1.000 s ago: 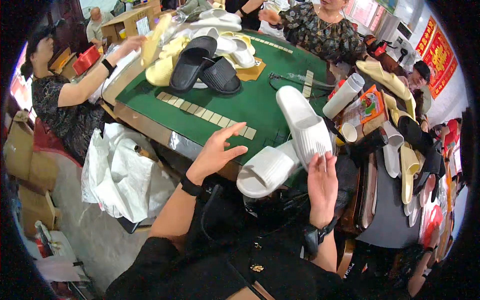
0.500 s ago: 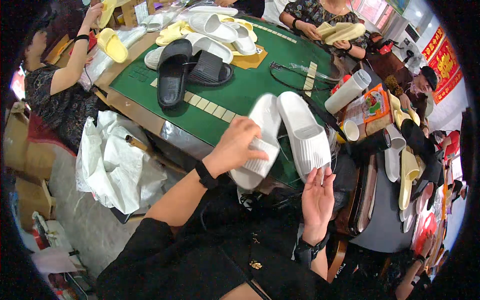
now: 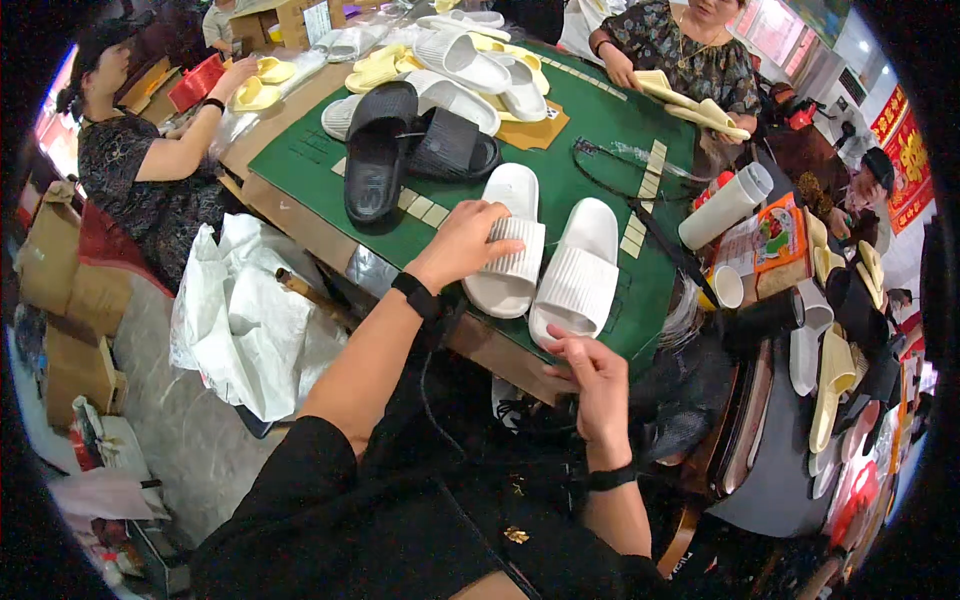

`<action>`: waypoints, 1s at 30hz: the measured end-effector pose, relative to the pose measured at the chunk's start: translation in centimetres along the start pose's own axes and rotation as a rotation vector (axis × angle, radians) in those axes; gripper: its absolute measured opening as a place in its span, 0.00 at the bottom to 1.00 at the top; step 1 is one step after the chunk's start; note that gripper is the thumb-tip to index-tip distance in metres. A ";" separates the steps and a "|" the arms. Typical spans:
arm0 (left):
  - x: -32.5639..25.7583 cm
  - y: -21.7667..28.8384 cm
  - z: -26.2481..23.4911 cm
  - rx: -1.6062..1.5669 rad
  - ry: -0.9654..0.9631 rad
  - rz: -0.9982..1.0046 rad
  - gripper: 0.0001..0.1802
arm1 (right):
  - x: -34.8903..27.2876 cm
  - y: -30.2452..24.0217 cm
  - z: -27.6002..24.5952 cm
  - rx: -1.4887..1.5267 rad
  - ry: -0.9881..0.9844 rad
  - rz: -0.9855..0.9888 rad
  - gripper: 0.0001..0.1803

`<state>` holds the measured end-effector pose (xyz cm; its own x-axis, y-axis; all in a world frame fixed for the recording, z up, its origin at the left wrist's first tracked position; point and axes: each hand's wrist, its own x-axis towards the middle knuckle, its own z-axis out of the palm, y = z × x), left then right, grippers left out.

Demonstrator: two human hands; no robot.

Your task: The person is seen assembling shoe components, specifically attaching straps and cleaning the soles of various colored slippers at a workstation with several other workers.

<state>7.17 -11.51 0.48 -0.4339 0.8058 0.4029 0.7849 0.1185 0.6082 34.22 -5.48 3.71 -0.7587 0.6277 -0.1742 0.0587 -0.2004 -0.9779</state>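
Two white ribbed slide sandals lie side by side near the front edge of the green-topped table (image 3: 300, 160). My left hand (image 3: 462, 243) grips the left white slide (image 3: 518, 262) at its strap, thumb on top. At the toe of the right white slide (image 3: 582, 262), my right hand (image 3: 592, 378) has its fingers curled and pressed against the front edge. Some of those fingertips are hidden. Just beyond my left hand is a pair of black slides, one sole-down (image 3: 376, 170) and the other (image 3: 450, 143) resting against it.
White and yellow slides (image 3: 460, 60) are heaped at the far side. A white bottle (image 3: 725, 205) and paper cup (image 3: 727, 287) stand right. A white sack (image 3: 250, 320) hangs at left. One co-worker handles yellow slides (image 3: 690, 103) across the table; another (image 3: 150, 160) works at left.
The two white slides have come down flat and level, the right one now angled the other way. My right hand has gone from open, palm up, to curled at its toe. The view has shifted.
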 end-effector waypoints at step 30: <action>-7.5 11.0 -5.5 -0.170 -0.062 0.328 0.08 | -0.1 -9.2 -0.4 -0.198 -0.262 -0.242 0.16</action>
<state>16.59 -19.40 7.88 -0.1394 0.8194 0.5560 0.7907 -0.2459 0.5607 34.00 -3.45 12.68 -0.9041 0.4208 0.0740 -0.0376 0.0942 -0.9948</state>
